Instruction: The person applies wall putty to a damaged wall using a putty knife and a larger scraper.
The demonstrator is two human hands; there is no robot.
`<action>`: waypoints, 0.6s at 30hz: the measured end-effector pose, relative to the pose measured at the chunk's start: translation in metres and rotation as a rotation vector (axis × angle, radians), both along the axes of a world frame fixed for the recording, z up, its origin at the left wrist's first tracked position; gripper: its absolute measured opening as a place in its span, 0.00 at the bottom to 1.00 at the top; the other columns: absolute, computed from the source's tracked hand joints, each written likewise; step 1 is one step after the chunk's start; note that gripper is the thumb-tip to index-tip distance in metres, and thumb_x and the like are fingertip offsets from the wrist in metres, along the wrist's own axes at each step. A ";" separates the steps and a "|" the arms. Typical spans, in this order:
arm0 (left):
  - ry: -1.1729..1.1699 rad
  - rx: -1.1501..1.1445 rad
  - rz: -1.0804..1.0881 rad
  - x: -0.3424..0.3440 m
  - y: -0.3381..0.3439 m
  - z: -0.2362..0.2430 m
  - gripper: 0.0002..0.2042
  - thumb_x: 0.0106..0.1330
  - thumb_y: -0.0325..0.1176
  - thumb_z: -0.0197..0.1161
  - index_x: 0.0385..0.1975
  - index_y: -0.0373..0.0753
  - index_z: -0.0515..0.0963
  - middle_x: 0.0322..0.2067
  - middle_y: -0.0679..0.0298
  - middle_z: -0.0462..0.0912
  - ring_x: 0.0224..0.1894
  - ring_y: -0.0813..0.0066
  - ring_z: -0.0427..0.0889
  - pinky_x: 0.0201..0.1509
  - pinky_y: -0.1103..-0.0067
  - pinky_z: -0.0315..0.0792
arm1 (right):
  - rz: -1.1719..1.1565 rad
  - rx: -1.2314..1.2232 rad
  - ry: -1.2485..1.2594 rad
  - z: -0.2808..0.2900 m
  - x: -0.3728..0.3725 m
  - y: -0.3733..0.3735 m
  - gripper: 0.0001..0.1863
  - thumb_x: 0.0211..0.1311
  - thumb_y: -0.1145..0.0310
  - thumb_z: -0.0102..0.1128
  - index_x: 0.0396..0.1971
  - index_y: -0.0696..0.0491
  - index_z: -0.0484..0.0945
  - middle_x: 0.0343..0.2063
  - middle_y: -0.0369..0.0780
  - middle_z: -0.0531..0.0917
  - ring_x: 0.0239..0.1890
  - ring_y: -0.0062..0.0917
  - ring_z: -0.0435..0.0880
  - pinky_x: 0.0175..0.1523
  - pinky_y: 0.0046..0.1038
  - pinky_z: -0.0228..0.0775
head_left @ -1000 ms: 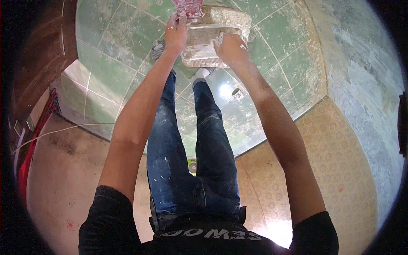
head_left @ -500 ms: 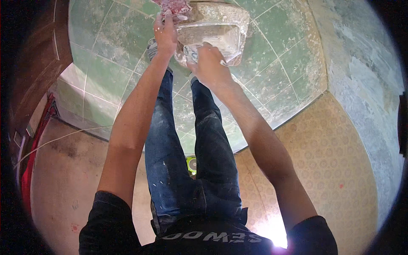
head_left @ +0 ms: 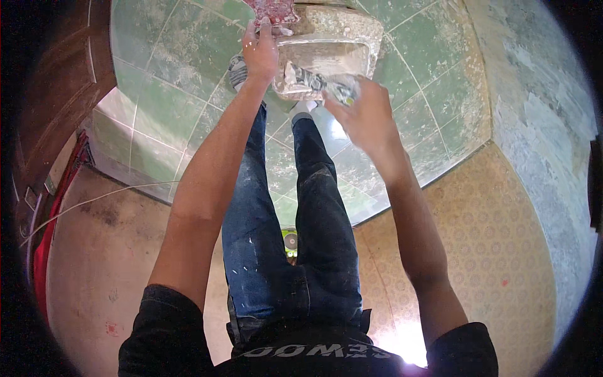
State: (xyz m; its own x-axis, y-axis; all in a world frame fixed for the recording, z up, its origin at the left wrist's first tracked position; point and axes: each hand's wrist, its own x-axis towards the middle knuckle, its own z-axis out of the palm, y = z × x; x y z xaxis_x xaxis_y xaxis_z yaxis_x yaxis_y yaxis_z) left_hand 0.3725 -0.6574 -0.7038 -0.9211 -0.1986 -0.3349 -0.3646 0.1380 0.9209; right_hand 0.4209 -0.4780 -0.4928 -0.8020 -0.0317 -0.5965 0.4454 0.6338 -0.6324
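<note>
Right hand (head_left: 367,116), fingers curled, is gripping a narrow, white-smeared grey tool (head_left: 308,78) over a crusted rectangular beige basin (head_left: 355,25); left hand (head_left: 260,55), fingers bent, is holding a red, white-spattered plate (head_left: 274,11) near the basin's far-left corner.

red board (head_left: 274,10) in left hand (head_left: 260,55), smeared tool (head_left: 309,78) in right hand (head_left: 366,116)

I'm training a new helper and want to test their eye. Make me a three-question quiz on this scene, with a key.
1. Which hand holds the red plate?
2. True or false: the right hand holds a tool.
3. What colour are the tiles around the tub? a) black b) green c) orange

Key:
1. The left hand.
2. True.
3. b
</note>
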 end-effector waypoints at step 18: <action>-0.102 0.029 0.070 -0.003 0.012 0.013 0.20 0.69 0.41 0.50 0.43 0.25 0.73 0.38 0.45 0.80 0.41 0.52 0.77 0.50 0.65 0.68 | 0.272 0.286 -0.027 -0.015 0.010 -0.005 0.19 0.55 0.67 0.65 0.43 0.63 0.78 0.42 0.56 0.77 0.45 0.50 0.78 0.53 0.43 0.71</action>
